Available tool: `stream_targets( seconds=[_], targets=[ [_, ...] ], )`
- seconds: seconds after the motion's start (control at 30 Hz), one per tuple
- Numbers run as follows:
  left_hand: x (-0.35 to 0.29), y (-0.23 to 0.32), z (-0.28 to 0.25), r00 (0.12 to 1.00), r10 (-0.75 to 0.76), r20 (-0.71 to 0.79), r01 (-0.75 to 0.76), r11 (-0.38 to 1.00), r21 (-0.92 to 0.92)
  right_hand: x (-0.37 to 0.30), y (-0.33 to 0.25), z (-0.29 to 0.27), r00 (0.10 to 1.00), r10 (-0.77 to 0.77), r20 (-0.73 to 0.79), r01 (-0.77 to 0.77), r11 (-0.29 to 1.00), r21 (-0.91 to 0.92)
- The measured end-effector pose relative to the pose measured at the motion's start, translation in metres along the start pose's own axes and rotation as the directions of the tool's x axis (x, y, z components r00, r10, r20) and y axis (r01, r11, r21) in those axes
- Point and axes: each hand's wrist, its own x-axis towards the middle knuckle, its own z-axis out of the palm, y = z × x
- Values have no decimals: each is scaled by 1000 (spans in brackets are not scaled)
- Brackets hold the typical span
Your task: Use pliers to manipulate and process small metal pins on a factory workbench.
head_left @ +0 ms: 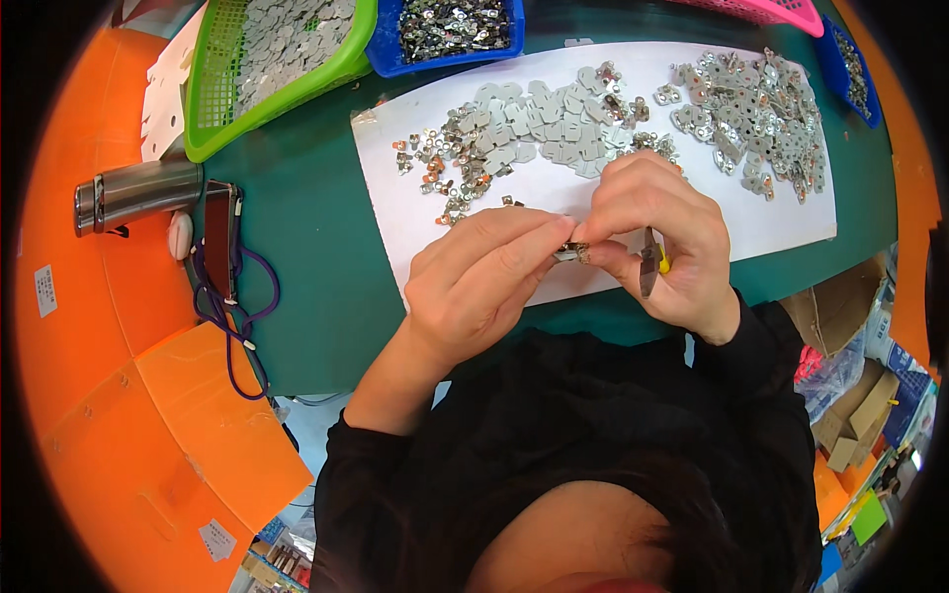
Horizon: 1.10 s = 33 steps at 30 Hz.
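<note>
Over the near edge of the white sheet, my left hand (479, 282) and my right hand (672, 232) meet fingertip to fingertip. Between them they pinch a small metal part (570, 251), silvery and dark, mostly covered by the fingers. A small tool with a dark flat end (648, 269) and a bit of yellow is tucked in my right palm; its kind is unclear. Just beyond the hands lie a pile of flat grey metal plates (554, 124) and a scatter of small shiny clips (460, 148), some with orange bits.
To the right lies a heap of silvery metal pieces (751, 114) on the white sheet (395, 217). Parts fill a green basket (203, 109) and a blue tray (386, 49) at the back. A steel flask (148, 193) and a phone-like object (219, 242) with a purple cord lie left.
</note>
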Motion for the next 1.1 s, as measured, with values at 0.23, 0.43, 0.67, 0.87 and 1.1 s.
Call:
stream_targets(
  seconds=[0.23,0.43,0.67,0.87,1.1],
  targets=[
    [2,-9,4,987,161,-24,-156,977,143,-2,1,-2,998,-63,13,65,990,-122],
    [3,-9,1,977,211,5,-206,946,251,3,-9,-21,989,-114,98,144,909,-391],
    [1,4,3,996,-79,-34,80,997,3,5,-18,-31,977,14,214,125,773,-622],
    [0,5,4,993,-118,-28,116,992,-45,2,-17,-24,981,35,192,92,786,-611],
    [-3,3,4,997,-73,-4,73,997,-26,-3,-20,-23,967,119,226,36,813,-581]
  ],
)
